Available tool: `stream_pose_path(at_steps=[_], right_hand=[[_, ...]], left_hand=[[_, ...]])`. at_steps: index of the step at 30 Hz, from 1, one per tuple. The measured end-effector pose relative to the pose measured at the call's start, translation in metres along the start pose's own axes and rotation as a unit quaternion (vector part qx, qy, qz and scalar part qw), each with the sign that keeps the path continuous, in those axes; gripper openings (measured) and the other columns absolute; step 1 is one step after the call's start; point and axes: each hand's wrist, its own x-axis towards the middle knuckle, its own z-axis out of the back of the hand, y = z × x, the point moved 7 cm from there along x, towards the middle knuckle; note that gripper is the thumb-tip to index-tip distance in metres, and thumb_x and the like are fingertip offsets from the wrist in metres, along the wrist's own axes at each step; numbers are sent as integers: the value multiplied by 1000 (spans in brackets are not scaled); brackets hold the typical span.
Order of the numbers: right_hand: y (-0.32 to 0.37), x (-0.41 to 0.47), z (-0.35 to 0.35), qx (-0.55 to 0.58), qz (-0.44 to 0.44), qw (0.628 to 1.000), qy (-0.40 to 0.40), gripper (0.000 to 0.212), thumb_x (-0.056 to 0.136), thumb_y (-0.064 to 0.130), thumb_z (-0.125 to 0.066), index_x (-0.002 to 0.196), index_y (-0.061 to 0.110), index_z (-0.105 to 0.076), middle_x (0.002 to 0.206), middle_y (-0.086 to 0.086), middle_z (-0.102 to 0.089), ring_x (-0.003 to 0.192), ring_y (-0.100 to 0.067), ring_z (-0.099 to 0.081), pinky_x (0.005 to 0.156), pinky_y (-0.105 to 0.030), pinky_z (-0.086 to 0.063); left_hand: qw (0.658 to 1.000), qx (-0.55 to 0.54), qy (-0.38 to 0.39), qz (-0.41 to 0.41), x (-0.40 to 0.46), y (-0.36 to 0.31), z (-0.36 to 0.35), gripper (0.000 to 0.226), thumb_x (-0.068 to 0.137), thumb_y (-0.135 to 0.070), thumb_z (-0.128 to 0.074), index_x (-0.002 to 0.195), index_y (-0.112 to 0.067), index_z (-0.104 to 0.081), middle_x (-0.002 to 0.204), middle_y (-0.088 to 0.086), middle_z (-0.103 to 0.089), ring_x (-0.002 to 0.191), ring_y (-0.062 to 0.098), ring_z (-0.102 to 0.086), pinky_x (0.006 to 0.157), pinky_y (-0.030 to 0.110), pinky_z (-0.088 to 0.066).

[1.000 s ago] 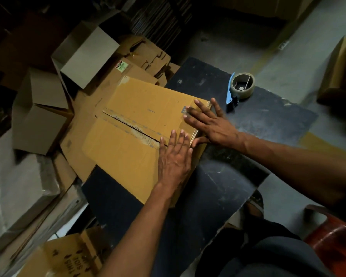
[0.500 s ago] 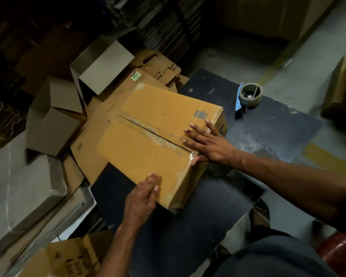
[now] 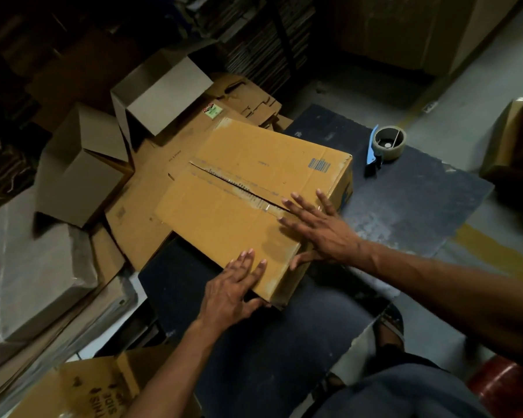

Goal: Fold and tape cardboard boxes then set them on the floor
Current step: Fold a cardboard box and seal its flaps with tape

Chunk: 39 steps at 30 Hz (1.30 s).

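Observation:
A brown cardboard box [image 3: 242, 182] lies on a dark board [image 3: 405, 200], its two top flaps folded shut with a ragged seam running down the middle. My right hand [image 3: 320, 230] presses flat on the near end of the seam, fingers spread, thumb over the box's near side. My left hand [image 3: 233, 291] rests on the near corner of the box, fingers straight on top and thumb under the edge. A roll of brown tape in a blue dispenser [image 3: 385, 146] sits on the board beyond the box, apart from both hands.
Folded grey-brown boxes [image 3: 163, 95] [image 3: 82, 170] stand on the floor at the left among flat cardboard sheets [image 3: 139, 206]. Another flat carton [image 3: 82, 393] lies at the lower left. A red stool [image 3: 507, 390] and my leg fill the lower right.
My left hand slid from the middle of the seam off to the box's near corner and now rests on top there. My right hand shifted onto the seam's near end.

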Motion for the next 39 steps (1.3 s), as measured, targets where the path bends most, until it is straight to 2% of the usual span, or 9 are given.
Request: stream_pose_path(at_steps=[5, 11, 14, 18, 23, 27, 30, 35, 39], right_hand=[[19, -6, -24, 11, 18, 1000, -19, 87, 87, 81, -51, 148, 20, -55, 163, -12, -37, 156, -31, -22, 119, -69, -19], [13, -16, -10, -9, 49, 999, 1, 97, 87, 83, -49, 162, 23, -30, 169, -16, -20, 158, -34, -10, 123, -65, -5], [39, -10, -2, 31, 39, 999, -9, 102, 85, 89, -40, 161, 21, -31, 169, -17, -18, 158, -33, -8, 123, -66, -3], [63, -15, -19, 15, 47, 999, -10, 86, 93, 77, -47, 157, 20, -42, 167, -14, -26, 158, -31, -14, 121, -67, -16], [55, -17, -19, 11, 91, 996, 5, 87, 92, 74, -53, 160, 23, -35, 168, -12, -24, 157, -30, -17, 122, -63, -19], [58, -13, -8, 53, 37, 998, -12, 90, 89, 80, -53, 156, 20, -44, 167, -13, -28, 157, -30, -18, 122, -63, -18], [67, -20, -16, 21, 35, 999, 2, 91, 90, 80, -48, 159, 22, -36, 169, -16, -18, 158, -32, -11, 122, -67, -11], [59, -26, -28, -17, 86, 996, 31, 99, 85, 61, -66, 164, 25, -19, 171, -13, -10, 158, -33, -7, 121, -68, -9], [58, -28, -26, -18, 93, 995, 33, 102, 82, 60, -67, 165, 25, -17, 171, -13, -14, 159, -32, -5, 122, -68, -7]], left_hand=[[1000, -17, 18, 4, -1, 5, -5, 88, 84, -71, -58, 158, -25, -42, 163, 12, -38, 147, 26, -44, 110, 46, -50], [1000, -10, -7, -2, 1, -3, 0, 95, 80, -79, -54, 158, -27, -37, 159, 14, -44, 142, 30, -49, 105, 45, -50], [1000, -6, -14, 6, -1, -3, -1, 93, 81, -76, -52, 158, -27, -37, 160, 13, -41, 143, 30, -45, 104, 47, -51], [1000, -15, -10, 6, 0, -4, 0, 92, 80, -75, -55, 157, -26, -38, 158, 15, -44, 143, 30, -47, 104, 47, -52], [1000, -13, 1, 17, -1, -4, 0, 96, 79, -77, -57, 159, -28, -35, 161, 12, -42, 145, 28, -44, 109, 44, -43], [1000, -15, -9, 24, -2, -3, 0, 94, 79, -73, -60, 158, -27, -40, 162, 11, -38, 147, 25, -37, 109, 44, -41], [999, -9, -2, 37, -3, -3, -4, 96, 80, -77, -60, 159, -28, -39, 165, 9, -35, 150, 25, -34, 113, 44, -40], [998, -18, 4, 65, -2, -3, -8, 98, 80, -82, -58, 160, -30, -37, 166, 9, -33, 152, 25, -34, 118, 45, -38], [994, -36, -14, 105, -2, -11, -8, 97, 78, -77, -61, 159, -30, -37, 165, 11, -34, 152, 26, -33, 120, 47, -30]])
